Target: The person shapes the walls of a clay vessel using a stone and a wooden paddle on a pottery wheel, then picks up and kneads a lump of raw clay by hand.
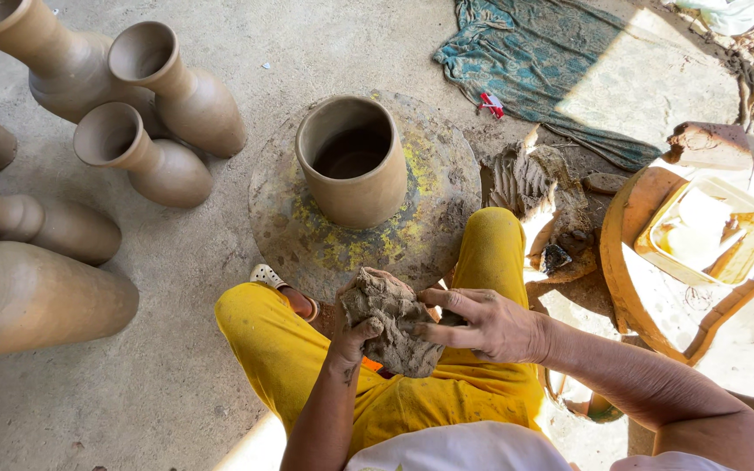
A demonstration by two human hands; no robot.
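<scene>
Nearest, over yellow-trousered knees, the left hand (353,338) cups a grey lump of clay (393,321) from below while the right hand (482,324) presses its fingers curled against the side; the lump looks raw and unshaped. Just beyond, a clay pot (353,161) stands formed on the round wheel (434,222), seemingly finished. To the left, long-necked vases (163,166) lie on the dusty concrete floor (220,70). Far right, a teal cloth (534,61) is spread; a yellow tub (709,231) sits right.

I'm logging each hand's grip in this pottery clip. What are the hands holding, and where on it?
Both hold one lump of grey clay: left hand cups its lower left side, right hand presses its right side.
</scene>
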